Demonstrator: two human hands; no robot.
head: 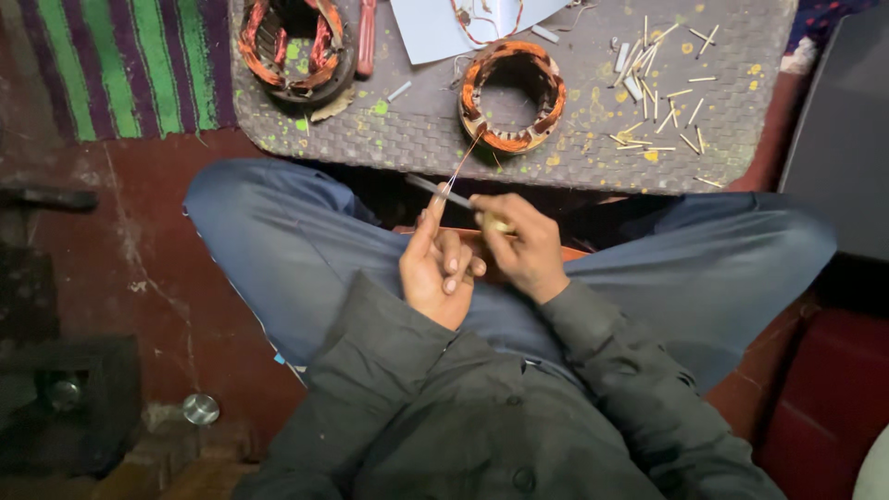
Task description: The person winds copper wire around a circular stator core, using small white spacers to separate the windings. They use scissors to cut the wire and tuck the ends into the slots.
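While my left hand pinches the copper wire lead taut from the stator winding on the woven mat, my right hand, close beside it, grips a small blade against that wire, apparently for scraping.

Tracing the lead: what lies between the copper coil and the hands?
Head view: a thin copper wire runs from coil to left hand and right hand, over grey mat.
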